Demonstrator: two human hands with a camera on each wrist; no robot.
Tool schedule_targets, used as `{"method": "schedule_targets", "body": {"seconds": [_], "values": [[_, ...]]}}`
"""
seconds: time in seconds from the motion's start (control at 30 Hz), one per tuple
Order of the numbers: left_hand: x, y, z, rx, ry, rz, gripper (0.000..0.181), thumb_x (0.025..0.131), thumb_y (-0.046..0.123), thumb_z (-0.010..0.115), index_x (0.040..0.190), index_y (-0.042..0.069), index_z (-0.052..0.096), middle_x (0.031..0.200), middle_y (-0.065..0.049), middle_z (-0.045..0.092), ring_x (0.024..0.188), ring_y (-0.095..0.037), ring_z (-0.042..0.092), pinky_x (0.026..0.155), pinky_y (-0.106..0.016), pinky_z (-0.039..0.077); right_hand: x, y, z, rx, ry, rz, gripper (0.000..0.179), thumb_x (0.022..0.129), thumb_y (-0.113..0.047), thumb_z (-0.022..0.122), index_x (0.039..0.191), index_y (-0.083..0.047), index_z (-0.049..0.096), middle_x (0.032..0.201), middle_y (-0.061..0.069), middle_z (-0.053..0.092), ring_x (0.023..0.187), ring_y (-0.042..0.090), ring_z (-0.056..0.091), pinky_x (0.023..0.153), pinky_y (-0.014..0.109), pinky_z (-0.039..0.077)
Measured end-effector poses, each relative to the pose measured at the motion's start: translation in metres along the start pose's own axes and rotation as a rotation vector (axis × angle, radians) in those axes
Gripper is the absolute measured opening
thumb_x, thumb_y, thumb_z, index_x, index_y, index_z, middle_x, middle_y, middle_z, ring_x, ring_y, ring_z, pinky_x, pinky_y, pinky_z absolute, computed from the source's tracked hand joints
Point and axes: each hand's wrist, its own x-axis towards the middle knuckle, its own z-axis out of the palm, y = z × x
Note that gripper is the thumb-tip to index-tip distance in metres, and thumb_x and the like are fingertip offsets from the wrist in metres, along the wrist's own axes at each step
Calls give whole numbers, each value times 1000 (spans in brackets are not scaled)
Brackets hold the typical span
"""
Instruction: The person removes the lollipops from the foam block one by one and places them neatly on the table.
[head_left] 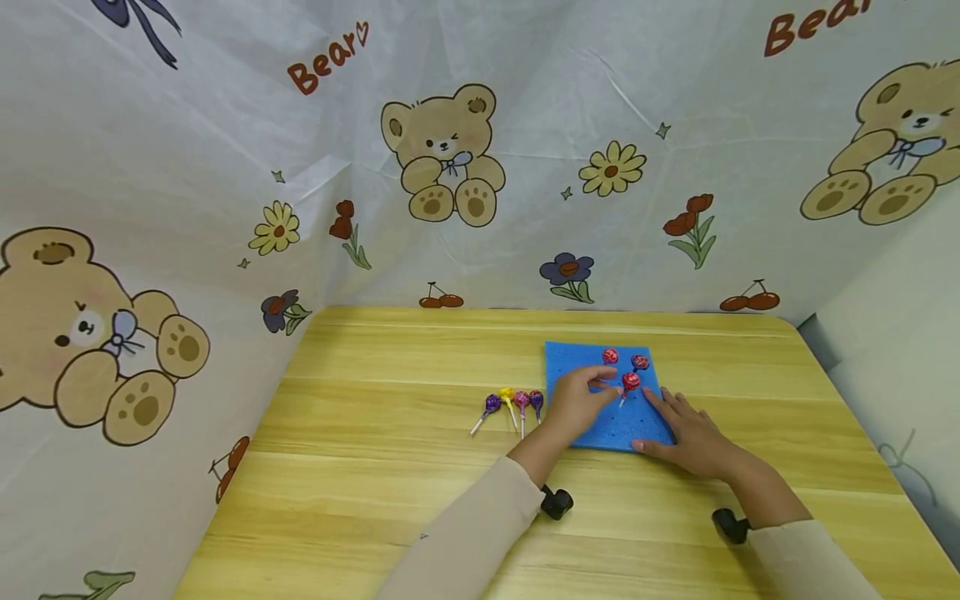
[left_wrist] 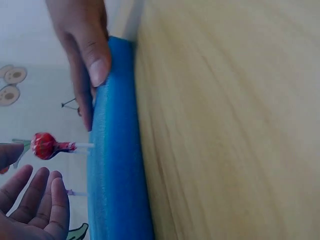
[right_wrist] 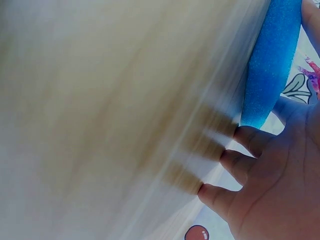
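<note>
Over the blue foam block [head_left: 600,429] now, and the nearest red lollipop [head_left: 631,381] is seen set upright by its white stick in the top face. It is approached from one side by the left hand [head_left: 576,403], whose fingers are loosely extended and parted, with the thumb tip just beside the wrapped ball; whether the ball is touched by the thumb cannot be told, but no grip is formed round it. Behind it, two more are planted in the foam: a far red lollipop [head_left: 611,356] and a darker red lollipop [head_left: 640,362], both near the back edge. And across on the other side, the block's near right corner is straddled by the right hand [head_left: 696,440], its fingers stretched out and spread, the thumb laid at the near edge, the index finger along the side, and the remaining fingertips rested on the wooden table [head_left: 360,467]. To the left of the block, a loose row is formed by a purple lollipop [head_left: 492,403], a yellow lollipop [head_left: 507,394], a pink lollipop [head_left: 522,400] and a dark purple lollipop [head_left: 536,399], all laid flat, heads pointed away; the last one's stick is partly hidden by the left hand
</note>
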Motion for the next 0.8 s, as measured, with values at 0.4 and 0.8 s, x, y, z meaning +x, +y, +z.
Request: {"method": "schedule_targets", "body": {"seconds": [0.4,0.8], "values": [[13,6,17,207,-37,-3,44,95,38,71,138,34,61,125,14,68,103,0,65,79,-19,54,1,3,1,3,8,-10,98,91,-59,66,163,-11,18,161,38,17,144,66,13,107,83,11],[11,5,23,210,-14,75,26,95,30,71,121,31,73,122,16,70,101,1,64,87,-20,53,0,-1,0,-20,11,-4,97,90,-58,67,161,-9,22,161,37,20,144,65,16,107,83,14]]}}
